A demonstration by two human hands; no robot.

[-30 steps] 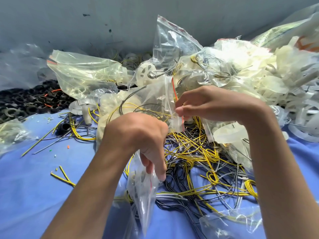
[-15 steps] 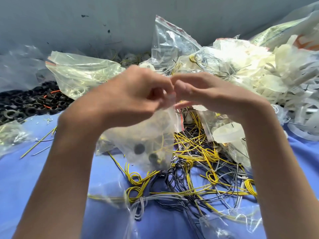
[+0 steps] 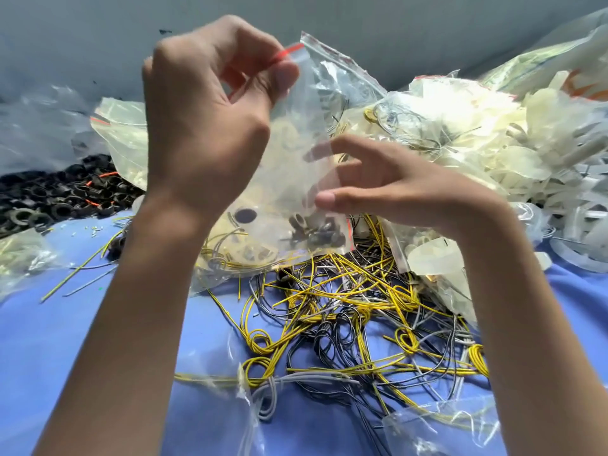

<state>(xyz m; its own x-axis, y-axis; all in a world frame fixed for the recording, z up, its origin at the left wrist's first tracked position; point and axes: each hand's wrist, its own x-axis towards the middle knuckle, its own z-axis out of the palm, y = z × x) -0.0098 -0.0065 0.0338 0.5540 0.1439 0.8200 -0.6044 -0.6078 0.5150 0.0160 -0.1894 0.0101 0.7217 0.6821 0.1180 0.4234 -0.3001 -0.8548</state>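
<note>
Head view, near to far, everything placed off the wire tangle [image 3: 345, 317] of yellow, grey and black leads on the blue cover [image 3: 65, 357]. Nearer than the tangle, to its right: a flat clear bag [image 3: 444, 422], looks empty. Above the tangle's far edge, lifted off the cover: zip bag [image 3: 292, 179], clear with a red seal strip, hanging from its top corner. Left hand [image 3: 204, 126] pinches that corner at the strip, thumb and fingers closed on it. Right hand [image 3: 404, 195] is spread and slack at the bag's right side, thumb tip on the front face, index showing through the plastic behind. It isn't clamped on the bag. Small dark parts [image 3: 316, 235] are bunched at the bag's bottom. Left of the tangle and further back: heap of black rings [image 3: 49, 199] and packed bags [image 3: 125, 133]. Right of it and back: pile of white plastic parts [image 3: 493, 143]. Grey wall [image 3: 98, 34] behind all. My read: loading looks done, bag is at the close/check step. Can't tell if the seal is shut across its width. Left to do: run the seal, then set it with the packed bags.
</note>
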